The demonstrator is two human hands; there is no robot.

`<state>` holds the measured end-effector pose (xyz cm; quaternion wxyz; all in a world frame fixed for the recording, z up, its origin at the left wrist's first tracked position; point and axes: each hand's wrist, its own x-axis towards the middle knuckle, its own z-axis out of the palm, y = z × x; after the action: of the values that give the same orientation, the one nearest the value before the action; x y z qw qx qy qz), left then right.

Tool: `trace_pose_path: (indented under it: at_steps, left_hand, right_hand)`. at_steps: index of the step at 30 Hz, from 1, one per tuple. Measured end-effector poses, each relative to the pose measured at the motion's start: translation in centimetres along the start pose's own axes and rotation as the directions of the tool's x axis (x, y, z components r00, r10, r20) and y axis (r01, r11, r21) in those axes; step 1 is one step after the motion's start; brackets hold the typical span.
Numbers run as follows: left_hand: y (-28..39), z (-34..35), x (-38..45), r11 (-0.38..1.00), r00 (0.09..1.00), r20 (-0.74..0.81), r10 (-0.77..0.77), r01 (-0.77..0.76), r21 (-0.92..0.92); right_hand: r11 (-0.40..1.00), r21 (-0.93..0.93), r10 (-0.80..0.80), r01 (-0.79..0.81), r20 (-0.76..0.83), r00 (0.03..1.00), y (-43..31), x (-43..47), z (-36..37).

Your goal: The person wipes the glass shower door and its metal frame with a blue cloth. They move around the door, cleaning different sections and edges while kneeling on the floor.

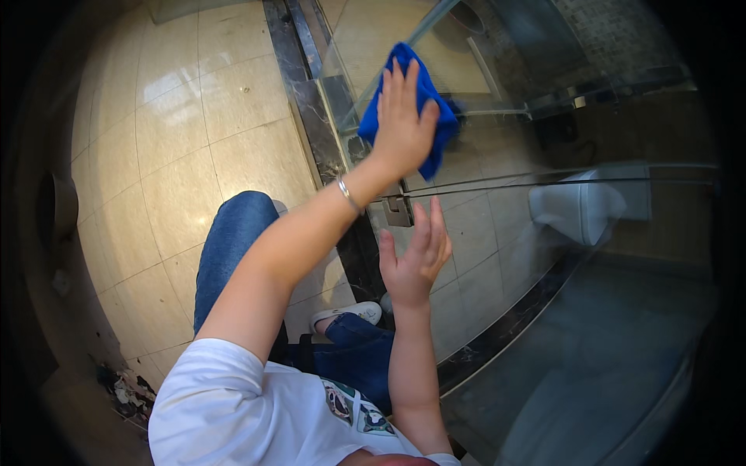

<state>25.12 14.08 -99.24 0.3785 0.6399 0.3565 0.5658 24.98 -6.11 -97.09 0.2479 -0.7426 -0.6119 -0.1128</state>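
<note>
My left hand (403, 128), a silver bracelet (348, 195) at its wrist, lies spread over a blue cloth (434, 154). It presses the cloth against a clear glass panel (501, 145), with the thumb along the cloth's right side. Below it, my right hand (417, 259) is raised with fingers apart and nothing in it. Whether its fingertips touch the glass, I cannot tell. Close to those fingertips a metal hinge or clamp (398, 211) is fixed at the edge of the glass.
Behind the glass stands a white toilet (568, 204). A dark marble strip (317, 128) runs along the beige tiled floor (169, 145) to the left. My bent knee (239, 239) and white shoe (355, 313) are below. Debris (129, 390) lies at lower left.
</note>
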Motion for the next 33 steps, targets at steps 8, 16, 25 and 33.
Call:
trace_pose_path:
  at_steps: [8,16,25,33]
  left_hand:
    - [-9.3,0.8,1.7,0.994,0.990,-0.105,-0.099,0.094,-0.048]
    - [-19.1,3.3,-13.0,0.973,0.973,0.031,-0.229,0.229,0.014]
    - [-18.6,3.1,-15.7,0.989,0.987,0.147,0.063,-0.082,0.126]
    - [-23.0,1.3,-6.5,0.941,0.942,0.017,-0.334,0.334,-0.044]
  right_hand:
    - [0.999,-0.042,0.009,-0.004,0.126,0.992,-0.3,0.5,-0.7]
    - [0.982,0.191,-0.013,-0.013,0.136,0.991,-0.4,0.9,1.8]
    - [0.993,0.115,-0.015,-0.014,0.250,0.968,0.8,0.1,8.0]
    - [0.978,0.016,-0.202,0.210,0.356,0.913,2.8,2.0,11.8]
